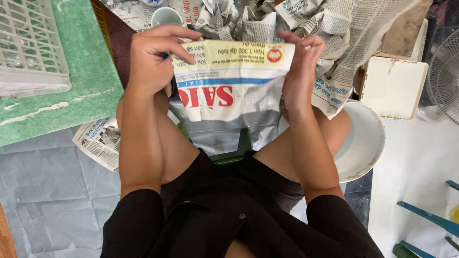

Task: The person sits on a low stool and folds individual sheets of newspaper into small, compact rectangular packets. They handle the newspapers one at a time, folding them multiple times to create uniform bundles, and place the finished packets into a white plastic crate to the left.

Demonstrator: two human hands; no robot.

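Observation:
I sit with my knees apart and hold a folded newspaper sheet (229,86) stretched between both hands above my lap. My left hand (155,59) grips its left edge with the fingers curled over the top. My right hand (299,71) pinches the right edge, fingers bent around the paper. The sheet hangs down between my knees. Whether something is wrapped inside it cannot be seen. Just beyond the sheet lies a heap of crumpled newspaper bundles (248,21).
A white plastic crate (31,45) rests on a green board (81,81) at the left. A white bowl (366,143) stands by my right knee, a square white lid (394,86) beyond it. A cup (166,16) sits at the top. A fan (444,76) is at the right edge.

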